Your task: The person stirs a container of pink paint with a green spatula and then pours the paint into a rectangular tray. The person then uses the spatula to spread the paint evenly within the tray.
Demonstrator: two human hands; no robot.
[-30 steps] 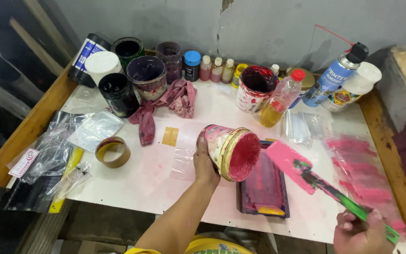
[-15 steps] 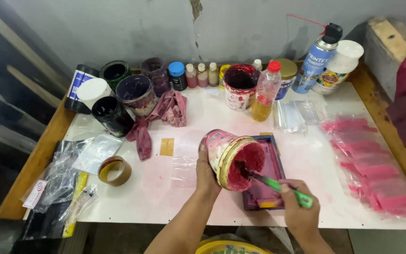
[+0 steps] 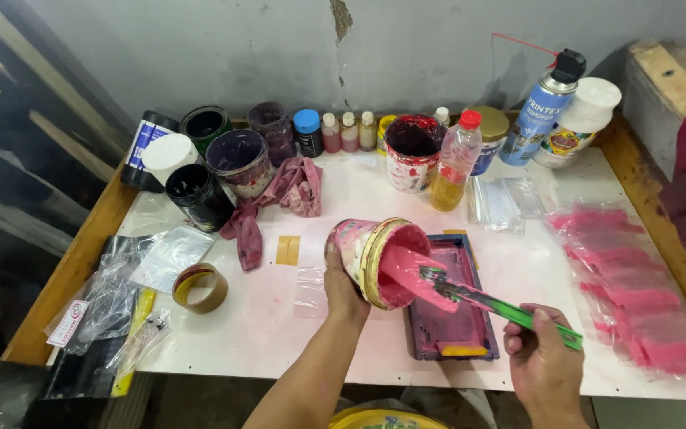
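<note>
Over the small dark tray (image 3: 450, 338) near the front edge of the white surface (image 3: 359, 191), the left hand (image 3: 344, 282) is clamped around a pink-smeared tub (image 3: 367, 256), tipped on its side with the mouth toward the tray. The right hand (image 3: 541, 361) is closed on a green-handled scraper (image 3: 502, 306), its blade inside the rim. Pink paste coats the blade; much clings inside, so the scooping looks partway through. The tray shows little pink yet.

Bg: grey plaster wall (image 3: 224, 56) w/ crack at top centre, paint chipped. White worktable (image 3: 375, 179), wood edge trim, pink-stained. Wood block (image 3: 664, 79) far right corner. Even light.
</note>
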